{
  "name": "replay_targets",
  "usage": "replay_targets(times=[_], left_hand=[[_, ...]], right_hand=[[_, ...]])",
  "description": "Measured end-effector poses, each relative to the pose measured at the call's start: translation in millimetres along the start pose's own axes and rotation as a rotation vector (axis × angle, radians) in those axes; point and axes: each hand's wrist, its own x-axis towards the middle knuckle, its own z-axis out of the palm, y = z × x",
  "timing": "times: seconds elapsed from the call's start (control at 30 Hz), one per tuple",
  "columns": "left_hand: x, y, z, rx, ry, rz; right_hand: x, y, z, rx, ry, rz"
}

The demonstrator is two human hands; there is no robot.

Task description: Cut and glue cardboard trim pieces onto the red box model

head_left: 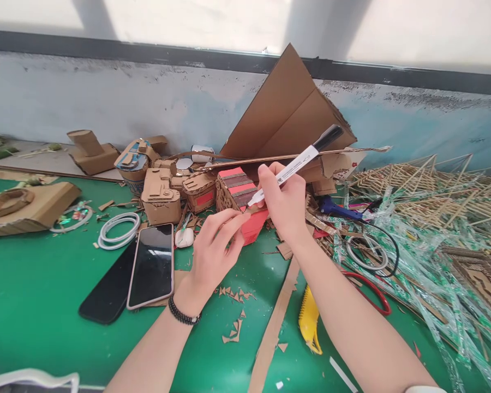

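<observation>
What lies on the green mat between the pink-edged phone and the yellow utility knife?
In the head view, between the phone and the yellow utility knife lie small cardboard scraps and a long cardboard strip; the left hand hovers above.

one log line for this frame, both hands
left hand: pinching small cardboard strip | right hand: holding white black-capped marker, tip at strip | behind: red striped cardboard box | surface: green table mat

both forearms extended, left hand (213,248) pinching, right hand (284,204) gripping.
</observation>
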Motion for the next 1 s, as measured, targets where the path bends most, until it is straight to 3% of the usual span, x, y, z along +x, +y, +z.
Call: replay_targets(times=[1.0], left_hand=[[-0.2,-0.8,1.1,-0.007,0.001,-0.01]], right_hand=[[2.1,2.9,-1.4,0.026,0.022,-0.022]])
